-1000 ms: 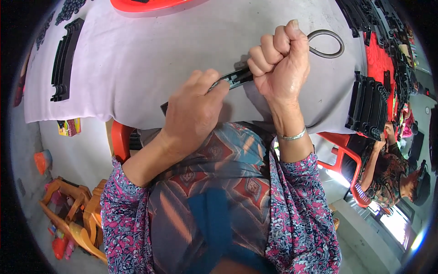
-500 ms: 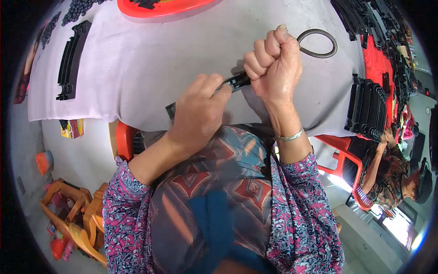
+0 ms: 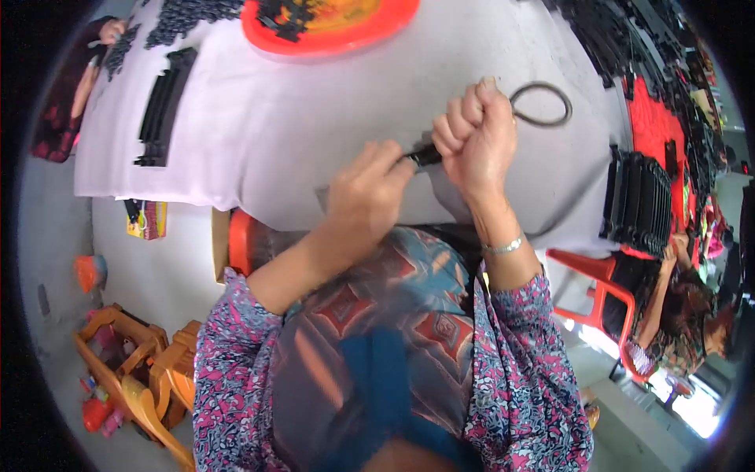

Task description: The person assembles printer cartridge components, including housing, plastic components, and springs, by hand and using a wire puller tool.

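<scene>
My left hand (image 3: 368, 189), slightly blurred, is closed around a narrow black plastic strip (image 3: 425, 155) above the near edge of the cloth-covered table. To its right, my right hand (image 3: 480, 140) makes a fist with the thumb on top. The strip runs up to the lower side of that fist. From the fist's other side a dark looped handle (image 3: 569, 110) sticks out; the rest of it is hidden in the fingers. Where strip and handle meet cannot be seen.
A red plate (image 3: 330, 46) with black pieces lies at the far side. Long black plastic parts (image 3: 167, 110) rest at the left, small dark pieces (image 3: 185, 20) behind them. Black parts are stacked (image 3: 638, 200) at the right. Two people sit nearby, one beyond each side.
The view has shifted, so the plate and table show lower and farther right. My left hand has slid along toward my right fist, which keeps its grip on the looped handle.
</scene>
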Available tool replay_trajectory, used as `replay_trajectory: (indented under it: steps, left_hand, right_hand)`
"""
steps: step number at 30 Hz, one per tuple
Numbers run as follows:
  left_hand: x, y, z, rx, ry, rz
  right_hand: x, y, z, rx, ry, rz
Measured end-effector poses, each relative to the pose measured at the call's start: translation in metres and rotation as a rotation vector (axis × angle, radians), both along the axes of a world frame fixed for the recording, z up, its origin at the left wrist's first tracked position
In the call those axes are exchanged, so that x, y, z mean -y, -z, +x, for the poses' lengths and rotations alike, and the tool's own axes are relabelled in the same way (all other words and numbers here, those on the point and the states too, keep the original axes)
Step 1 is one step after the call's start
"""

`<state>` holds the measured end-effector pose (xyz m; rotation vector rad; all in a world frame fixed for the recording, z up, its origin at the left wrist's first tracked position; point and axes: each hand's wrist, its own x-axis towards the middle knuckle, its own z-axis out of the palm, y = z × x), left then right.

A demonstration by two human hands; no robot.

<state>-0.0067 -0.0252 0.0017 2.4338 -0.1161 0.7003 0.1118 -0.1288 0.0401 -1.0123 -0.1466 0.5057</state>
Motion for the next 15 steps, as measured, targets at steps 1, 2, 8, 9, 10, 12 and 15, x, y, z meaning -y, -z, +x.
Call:
replay_trajectory:
  steps: [1, 2, 8, 9, 10, 12, 15]
  left_hand:
    - [-0.001, 0.001, -0.001, -0.014, -0.013, 0.001]
    - [-0.001, 0.007, 0.0, -0.023, -0.023, 0.003]
    - [0.006, 0.017, 0.0, -0.027, -0.068, 0.066]
    - [0.008, 0.014, -0.003, -0.063, -0.041, 0.069]
    - [0.01, 0.014, -0.007, -0.066, -0.073, 0.057]
    - [0.008, 0.009, -0.011, -0.072, -0.08, 0.075]
    - [0.0, 0.005, -0.012, -0.104, -0.061, 0.155]
  right_hand:
    - [0.0, 0.008, 0.001, -0.031, 0.003, 0.063]
    - [0.001, 0.016, 0.004, -0.059, 0.007, 0.126]
    - [0.056, -0.024, 0.033, -0.014, 0.024, 0.219]
    - [0.065, -0.028, 0.038, 0.042, -0.031, 0.179]
    - [0.074, -0.022, 0.044, 0.082, -0.014, 0.061]
    - [0.077, -0.019, 0.049, 0.117, 0.082, -0.248]
    - [0.093, 0.028, 0.071, 0.363, 0.222, -0.794]
